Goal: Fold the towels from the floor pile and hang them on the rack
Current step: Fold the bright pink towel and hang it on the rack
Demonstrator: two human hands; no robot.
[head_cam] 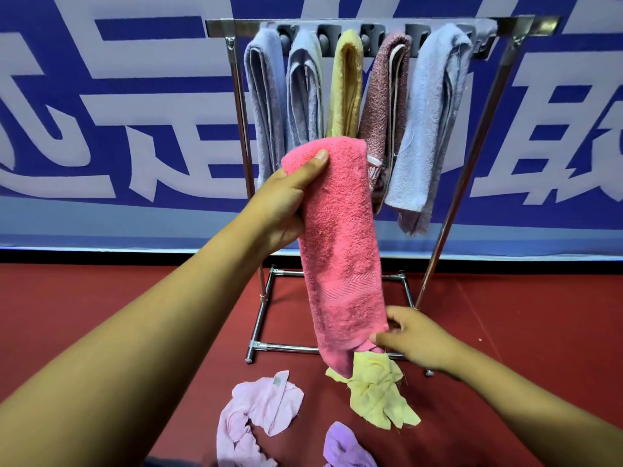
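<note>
Rack (pixel 374 25) stands against the banner wall and serves as reference for all positions below.

Observed: 5 folded towels hang from the rack bar: 2 blue-grey at its left end, then a yellow towel (pixel 345 85), a maroon towel (pixel 384 96), and a light blue towel (pixel 428 119) towards its right end. A pink towel (pixel 340 251), folded into a long narrow strip, is held upright directly in front of the rack, below the bar and overlapping the lower ends of the yellow and maroon towels.

Hands: left hand (pixel 286 203) grips the pink towel's top fold, thumb pressed across the front, fingers wrapped behind. Right hand (pixel 411 335) pinches the lower edge near the rack's base frame, fingers curled on the cloth.

Floor (pixel 101 315) in front of the rack: a pale yellow cloth (pixel 377 389) just under the pink towel's bottom end, 1 pale pink cloth (pixel 259 409) and 1 purple cloth (pixel 347 446) nearer the camera, all unfolded.

Assessment: fold appears complete; hanging is the step in hand. Recommended: keep the layers pinched so they do not slip, raise the strip above the bar, drape it at its midpoint so both halves hang level. Free bar appears to lie at either end; exact gap right of the light blue towel cannot be judged. Risk: brushing hung towels and dragging one off.
</note>
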